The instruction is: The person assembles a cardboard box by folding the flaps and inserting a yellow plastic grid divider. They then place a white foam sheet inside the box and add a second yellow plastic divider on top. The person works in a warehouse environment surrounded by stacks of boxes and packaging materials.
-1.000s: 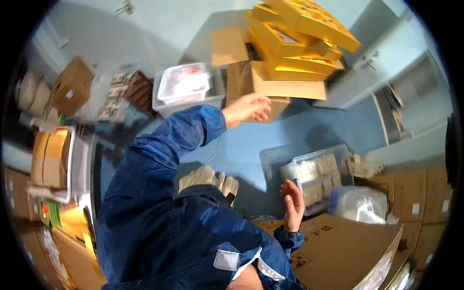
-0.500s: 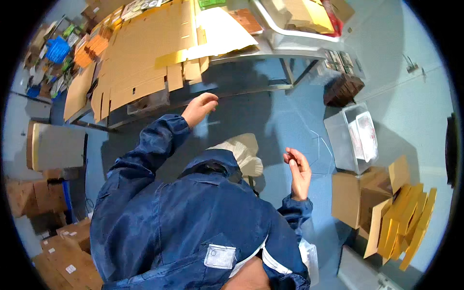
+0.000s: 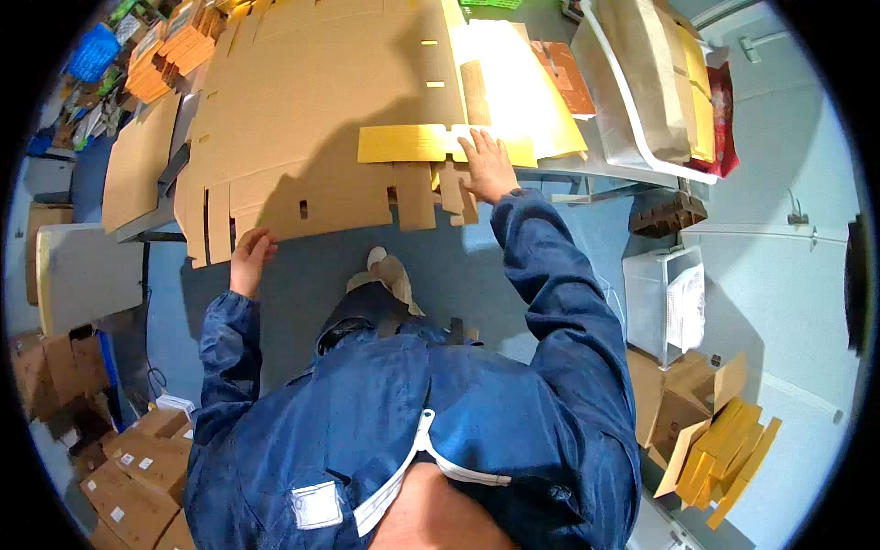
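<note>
A large flat sheet of brown cardboard (image 3: 312, 92), with slots cut along its near edge, covers much of the table. My left hand (image 3: 250, 261) is at that near edge on the left. Its fingers are loosely curled in, and nothing shows between them. Across the sheet's near right part lies a narrow yellow cardboard strip (image 3: 401, 144). Resting on its right portion, my right hand (image 3: 490, 167) has its fingers spread. Beneath that hand, brown cardboard flaps (image 3: 417, 197) stick out past the table edge. Beyond it lies a brightly lit pale sheet (image 3: 513, 82).
A white bin (image 3: 632, 119) with packages stands at the table's right end. On the floor to the right are a clear plastic box (image 3: 646, 298) and an open carton (image 3: 683, 399) beside yellow boards (image 3: 724, 458). Brown cartons (image 3: 142, 486) are stacked at lower left.
I have come closer to the table. My right hand has moved from over the floor onto the yellow strip. My left hand has shifted left to the cardboard's near edge.
</note>
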The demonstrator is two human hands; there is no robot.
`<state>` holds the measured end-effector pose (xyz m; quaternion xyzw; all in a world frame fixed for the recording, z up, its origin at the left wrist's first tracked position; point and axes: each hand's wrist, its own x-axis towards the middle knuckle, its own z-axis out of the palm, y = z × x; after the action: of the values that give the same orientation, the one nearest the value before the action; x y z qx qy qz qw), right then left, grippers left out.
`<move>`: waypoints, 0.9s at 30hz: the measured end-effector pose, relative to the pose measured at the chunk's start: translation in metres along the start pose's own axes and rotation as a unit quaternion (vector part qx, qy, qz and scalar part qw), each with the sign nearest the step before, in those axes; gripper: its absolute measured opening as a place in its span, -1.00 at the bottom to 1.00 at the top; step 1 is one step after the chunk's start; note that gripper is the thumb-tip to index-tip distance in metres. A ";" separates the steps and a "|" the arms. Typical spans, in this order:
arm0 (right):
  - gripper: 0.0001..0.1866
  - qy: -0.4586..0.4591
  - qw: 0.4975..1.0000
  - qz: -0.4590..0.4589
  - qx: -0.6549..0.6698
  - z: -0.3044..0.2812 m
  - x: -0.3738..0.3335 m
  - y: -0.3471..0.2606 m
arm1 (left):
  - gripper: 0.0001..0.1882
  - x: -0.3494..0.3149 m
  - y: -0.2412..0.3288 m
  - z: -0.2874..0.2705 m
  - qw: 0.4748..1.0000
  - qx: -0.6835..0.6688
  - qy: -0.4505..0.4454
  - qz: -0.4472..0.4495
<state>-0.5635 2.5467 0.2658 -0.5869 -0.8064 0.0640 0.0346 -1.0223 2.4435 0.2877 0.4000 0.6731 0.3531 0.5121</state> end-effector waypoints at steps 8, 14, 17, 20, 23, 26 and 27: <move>-0.18 -0.014 0.998 0.039 -0.037 0.002 0.072 0.035 | -0.69 0.112 0.004 -0.059 0.998 -0.058 0.007 -0.017; -0.26 0.083 0.991 0.104 -0.004 -0.027 0.115 0.083 | -0.68 0.202 -0.024 -0.095 0.993 0.050 0.064 0.083; -0.31 -0.024 0.957 0.143 0.253 0.011 0.159 0.066 | -0.57 0.257 -0.046 -0.133 0.947 0.241 0.188 0.096; -0.29 -0.108 0.972 0.194 0.073 0.045 0.184 0.050 | -0.42 0.295 -0.060 -0.159 0.909 0.332 0.251 -0.001; -0.29 -0.108 0.962 0.243 0.056 0.054 0.195 0.047 | -0.36 0.308 -0.048 -0.171 0.888 0.372 0.254 -0.086; -0.32 -0.079 0.962 0.231 0.126 0.049 0.197 0.051 | -0.32 0.308 -0.025 -0.177 0.872 0.424 0.220 -0.105; -0.34 -0.066 0.959 0.218 0.171 0.047 0.198 0.052 | -0.32 0.310 -0.015 -0.182 0.871 0.433 0.193 -0.126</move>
<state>-0.5818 2.7477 0.2083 -0.7279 -0.6365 0.2460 0.0664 -1.2497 2.7038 0.1891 0.4178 0.8885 0.0287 0.1875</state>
